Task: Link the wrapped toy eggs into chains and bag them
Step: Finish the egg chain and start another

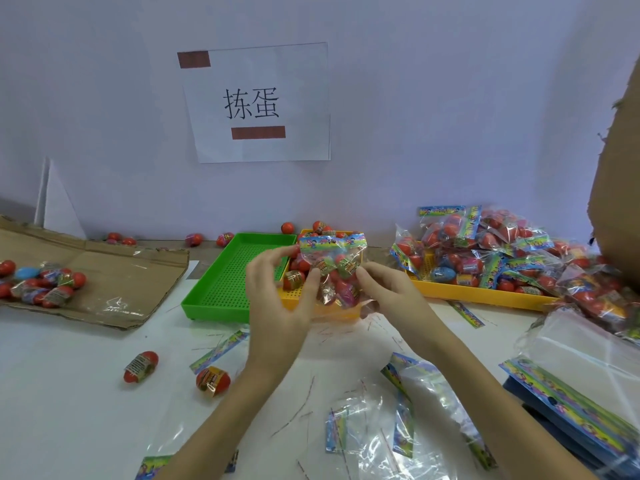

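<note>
Above white table (86, 393), before yellow perforated tray (485, 293): my left hand (280, 306) and right hand (388, 292) pinch clear egg-filled bag with colourful header strip (332, 268) from both sides; bag upright, header uppermost, hands equally near.

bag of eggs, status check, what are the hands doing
Left hand and right hand both pinch the bag of eggs, held up over the yellow tray. Bag filled. Two loose eggs on table, nothing blocking.
</note>
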Tool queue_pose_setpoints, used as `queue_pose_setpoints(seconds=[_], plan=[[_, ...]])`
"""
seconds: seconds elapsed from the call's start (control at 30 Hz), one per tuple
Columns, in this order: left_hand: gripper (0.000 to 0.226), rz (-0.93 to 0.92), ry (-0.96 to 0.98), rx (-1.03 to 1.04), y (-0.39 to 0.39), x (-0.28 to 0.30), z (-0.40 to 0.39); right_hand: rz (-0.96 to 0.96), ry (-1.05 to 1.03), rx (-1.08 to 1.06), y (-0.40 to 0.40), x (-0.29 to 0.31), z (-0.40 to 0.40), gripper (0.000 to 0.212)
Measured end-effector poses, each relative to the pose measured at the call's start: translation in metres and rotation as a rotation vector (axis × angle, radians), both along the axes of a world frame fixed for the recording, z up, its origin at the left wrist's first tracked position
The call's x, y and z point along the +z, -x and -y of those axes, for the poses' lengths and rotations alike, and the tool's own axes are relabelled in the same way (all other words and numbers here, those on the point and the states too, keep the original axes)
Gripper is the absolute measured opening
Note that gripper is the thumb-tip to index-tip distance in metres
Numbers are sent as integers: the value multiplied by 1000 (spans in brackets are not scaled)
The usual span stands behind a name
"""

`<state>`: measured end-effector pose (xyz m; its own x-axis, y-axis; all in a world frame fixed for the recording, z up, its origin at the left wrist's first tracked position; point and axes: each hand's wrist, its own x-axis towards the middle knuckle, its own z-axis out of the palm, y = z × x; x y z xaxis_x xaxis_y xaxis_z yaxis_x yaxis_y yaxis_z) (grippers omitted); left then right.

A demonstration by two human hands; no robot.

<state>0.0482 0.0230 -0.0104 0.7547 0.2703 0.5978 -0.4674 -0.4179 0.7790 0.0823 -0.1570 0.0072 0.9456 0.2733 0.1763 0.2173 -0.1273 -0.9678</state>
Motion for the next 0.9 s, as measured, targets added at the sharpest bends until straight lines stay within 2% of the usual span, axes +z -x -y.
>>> queue_pose_setpoints(seconds=[0.1, 0.13, 0.2, 0.27, 0.37, 0.47, 0.57, 0.63, 0.7, 0.8, 0.9], plan=[[24, -297, 419, -207, -7, 4, -10, -26, 16, 34, -2, -1, 3, 29], [20, -350, 495, -236, -8, 4, -13, -27, 17, 49, -1, 0, 3, 30], [13, -359, 494, -230, -11, 1, -18, -27, 14, 72, 0, 0, 2, 33], [5, -311, 398, -185, -13, -1, -21, 0, 92, 85, 1, 1, 2, 31], [5, -306, 366, -148, -14, -2, -22, 1, 179, 139, 0, 2, 7, 28], [7, -316, 387, -177, -11, 1, -22, 52, 28, -8, -3, 11, 20, 30], [8, -316, 184, -284, -6, 6, -21, 68, -372, -359, -10, 20, 36, 38], [15, -332, -83, -457, -1, 9, -17, -28, -611, -395, -13, 20, 43, 52], [28, -360, -363, -690, 5, 8, -11, -127, -641, -422, -14, 15, 43, 50], [59, -393, -720, -949, 14, -2, -2, -229, -599, -448, -14, 8, 38, 26], [50, -336, -810, -948, 16, -14, 5, -256, -472, -447, -17, 6, 35, 17]])
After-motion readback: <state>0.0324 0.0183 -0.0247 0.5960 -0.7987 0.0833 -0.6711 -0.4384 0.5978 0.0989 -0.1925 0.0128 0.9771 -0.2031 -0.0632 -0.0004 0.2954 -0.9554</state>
